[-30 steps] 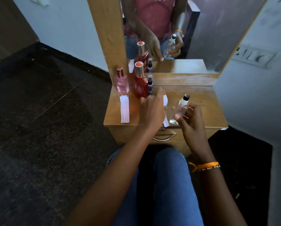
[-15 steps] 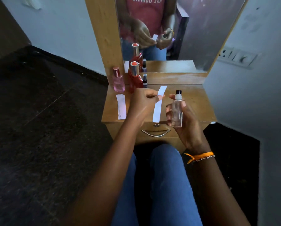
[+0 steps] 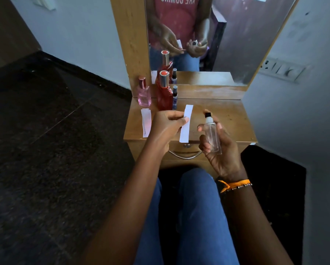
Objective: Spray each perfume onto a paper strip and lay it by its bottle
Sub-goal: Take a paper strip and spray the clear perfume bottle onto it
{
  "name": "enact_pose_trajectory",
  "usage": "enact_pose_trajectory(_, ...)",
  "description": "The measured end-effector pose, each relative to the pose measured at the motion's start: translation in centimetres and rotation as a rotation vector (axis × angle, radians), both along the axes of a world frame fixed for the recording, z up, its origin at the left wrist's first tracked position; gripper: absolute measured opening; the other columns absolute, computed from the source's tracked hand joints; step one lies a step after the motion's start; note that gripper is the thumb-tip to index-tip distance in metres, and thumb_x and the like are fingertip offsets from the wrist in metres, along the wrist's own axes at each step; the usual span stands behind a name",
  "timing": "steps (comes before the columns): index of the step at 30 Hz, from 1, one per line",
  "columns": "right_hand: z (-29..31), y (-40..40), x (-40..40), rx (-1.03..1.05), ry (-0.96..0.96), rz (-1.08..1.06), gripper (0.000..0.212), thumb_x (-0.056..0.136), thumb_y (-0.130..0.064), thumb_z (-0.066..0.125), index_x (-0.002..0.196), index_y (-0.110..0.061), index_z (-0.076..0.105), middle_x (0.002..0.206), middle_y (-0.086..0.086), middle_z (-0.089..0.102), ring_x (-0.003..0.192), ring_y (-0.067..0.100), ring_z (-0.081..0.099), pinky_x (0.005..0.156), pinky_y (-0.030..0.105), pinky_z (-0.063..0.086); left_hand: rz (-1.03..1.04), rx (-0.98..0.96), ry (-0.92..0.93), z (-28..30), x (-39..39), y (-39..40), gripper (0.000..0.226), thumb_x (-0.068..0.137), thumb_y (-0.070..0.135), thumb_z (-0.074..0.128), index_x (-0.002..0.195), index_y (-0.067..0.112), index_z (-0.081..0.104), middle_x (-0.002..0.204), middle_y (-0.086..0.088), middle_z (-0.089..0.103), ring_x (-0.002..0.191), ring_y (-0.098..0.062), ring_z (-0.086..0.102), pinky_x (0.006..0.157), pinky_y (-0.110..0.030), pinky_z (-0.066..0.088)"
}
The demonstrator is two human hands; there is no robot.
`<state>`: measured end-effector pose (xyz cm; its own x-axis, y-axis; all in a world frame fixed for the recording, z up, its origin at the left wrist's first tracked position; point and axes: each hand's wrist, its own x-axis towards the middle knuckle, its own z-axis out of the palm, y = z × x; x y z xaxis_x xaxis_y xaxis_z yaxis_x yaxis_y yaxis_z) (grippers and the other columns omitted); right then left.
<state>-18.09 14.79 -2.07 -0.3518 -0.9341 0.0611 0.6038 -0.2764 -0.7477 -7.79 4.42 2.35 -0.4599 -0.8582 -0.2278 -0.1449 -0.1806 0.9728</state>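
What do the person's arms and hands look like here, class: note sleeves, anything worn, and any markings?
Both forearms are bare, with no sleeves in view. The left hand wears nothing visible. The right hand has an orange thread band tied at the wrist, with a thin beaded string beside it. No rings or markings can be made out on the fingers.

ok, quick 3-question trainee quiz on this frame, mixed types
1. True or false: the left hand holds a paper strip.
2. Which bottle is in the right hand? A) pink bottle B) red bottle C) clear bottle
3. Fill in: a second strip lies on the table in front of the ____ bottle.

Key: 1 true; 2 C; 3 pink.
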Motion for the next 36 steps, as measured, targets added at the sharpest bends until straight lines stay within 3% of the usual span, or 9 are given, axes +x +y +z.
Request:
enact_pose_trajectory(4,-0.2,0.2,-0.2,-0.042,-0.084,0.044,0.037,0.1,-0.019,0.024,0.131,-0.018,0.043,0.091,0.011,0.062,0.046,0.006,0.048,0.039,0.015,0.042,-0.023,-0.022,-0.032,-0.1,0.1,-0.1,0.026,0.08,0.007,0.069,0.106,0.007,0.068,0.086,0.003,0.066,0.081,-0.008,0.062,0.071,-0.015,0.049)
enact_pose_trajectory(9,-0.4,0.0,-0.4,-0.022,-0.092,0.017,0.04,0.087,-0.031,0.057,0.125,-0.02,0.047,0.089,0.007,0.059,0.052,0.006,0.049,0.039,0.012,0.04,-0.057,-0.016,-0.031,-0.3,0.1,0.2,0.019,0.078,0.007,0.071,0.096,0.009,0.069,0.075,0.007,0.064,0.072,-0.004,0.06,0.062,-0.014,0.045)
enact_pose_trajectory(14,-0.5,0.1,-0.4,0.079,-0.001,-0.048,0.026,0.096,-0.029,0.038,0.119,-0.026,0.05,0.098,0.006,0.069,0.063,0.008,0.056,0.053,0.017,0.047,-0.03,0.017,-0.008,-0.3,-0.2,0.4,0.011,0.079,0.005,0.069,0.09,0.008,0.068,0.075,0.005,0.064,0.07,-0.003,0.059,0.062,-0.012,0.051)
enact_pose_trajectory(18,-0.4,0.0,-0.7,0.101,-0.011,-0.029,0.029,0.097,-0.024,0.036,0.121,-0.02,0.052,0.101,0.004,0.065,0.061,0.011,0.057,0.05,0.018,0.049,-0.016,0.038,-0.017,-0.4,-0.2,0.5,0.017,0.081,0.004,0.068,0.098,0.004,0.068,0.075,0.006,0.063,0.068,-0.001,0.057,0.054,-0.006,0.049)
enact_pose_trajectory(21,-0.4,-0.1,-0.6,0.138,0.046,-0.052,0.03,0.095,-0.021,0.042,0.124,-0.016,0.051,0.094,0.002,0.061,0.061,0.011,0.055,0.048,0.019,0.047,-0.012,0.081,-0.001,-0.6,-0.2,0.5,0.018,0.08,0.003,0.068,0.098,0.005,0.068,0.077,0.005,0.064,0.071,-0.004,0.058,0.059,-0.01,0.049)
enact_pose_trajectory(23,-0.2,-0.3,-0.4,0.204,0.273,-0.168,0.032,0.089,-0.016,0.054,0.121,-0.017,0.051,0.094,0.005,0.059,0.065,0.012,0.054,0.05,0.02,0.046,-0.022,0.099,-0.011,-0.7,-0.2,0.4,0.017,0.08,0.004,0.068,0.097,0.008,0.068,0.079,0.005,0.065,0.073,-0.006,0.06,0.062,-0.014,0.049)
enact_pose_trajectory(28,0.3,-1.6,-0.6,0.32,1.314,-0.532,0.046,0.076,0.002,0.066,0.118,-0.013,0.053,0.11,0.0,0.057,0.089,0.01,0.053,0.07,0.021,0.045,-0.036,0.126,-0.011,-0.8,-0.3,0.5,0.018,0.08,0.004,0.068,0.098,0.008,0.069,0.08,0.003,0.066,0.071,-0.005,0.061,0.058,-0.013,0.048)
enact_pose_trajectory(30,0.7,-1.9,-0.5,0.346,1.492,-0.549,0.046,0.076,0.0,0.064,0.119,-0.013,0.054,0.114,0.006,0.057,0.087,0.016,0.054,0.066,0.027,0.045,-0.034,0.135,-0.007,-0.9,-0.3,0.5,0.019,0.08,0.004,0.068,0.098,0.008,0.069,0.083,0.0,0.067,0.07,-0.005,0.062,0.055,-0.012,0.048)
enact_pose_trajectory(36,1.1,-2.7,-0.7,0.414,1.706,-0.538,0.041,0.078,-0.002,0.065,0.115,-0.016,0.054,0.111,0.008,0.058,0.079,0.026,0.058,0.054,0.03,0.043,-0.037,0.131,0.004,-0.8,-0.2,0.5,0.023,0.081,0.004,0.067,0.104,0.006,0.068,0.092,-0.005,0.069,0.069,-0.004,0.061,0.05,-0.009,0.046)
